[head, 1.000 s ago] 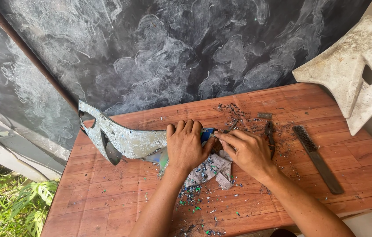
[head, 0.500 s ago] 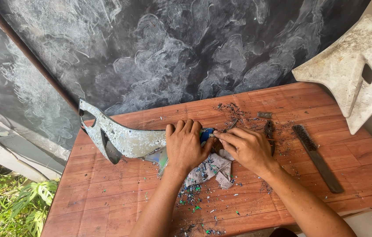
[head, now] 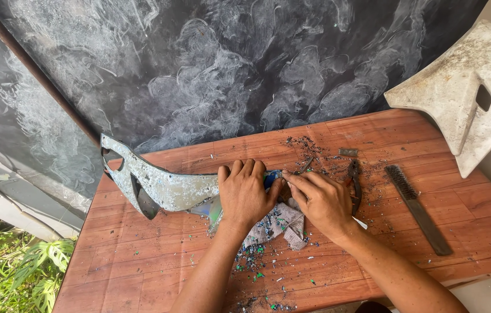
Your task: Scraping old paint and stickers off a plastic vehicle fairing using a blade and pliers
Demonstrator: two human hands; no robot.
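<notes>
Wall: a dark grey wall (head: 228, 64) with pale swirled smears fills the upper part of the view, behind the table.
Table: a reddish wooden table (head: 158, 261) carries all the work; its far edge meets the wall.
White panel: a large, worn white moulded panel (head: 466, 93) leans at the right, its lower point over the table's right end.
Curved panel: a long, pale, flaking plastic panel (head: 158, 185) lies flat on the table's left half, its pointed end near the left edge, its right end hidden under the left hand.
Left hand: the left hand (head: 245, 194) presses palm down on the curved panel's right end, fingers together and pointing toward the wall.
Right hand: the right hand (head: 321, 200) sits just beside the left one, fingers pinched on a thin dark tool (head: 305, 166) whose tip points at the panel's blue end; what kind of tool cannot be told.
Wire brush: a dark, long-handled brush (head: 416, 206) lies well to the right of the hands.
Pliers: dark pliers (head: 354, 182) lie just beyond the right hand.
Cloth: a crumpled, speckled rag (head: 283, 226) lies under the wrists.
Chips: blue and green flakes (head: 257, 261) are scattered near the forearms.
</notes>
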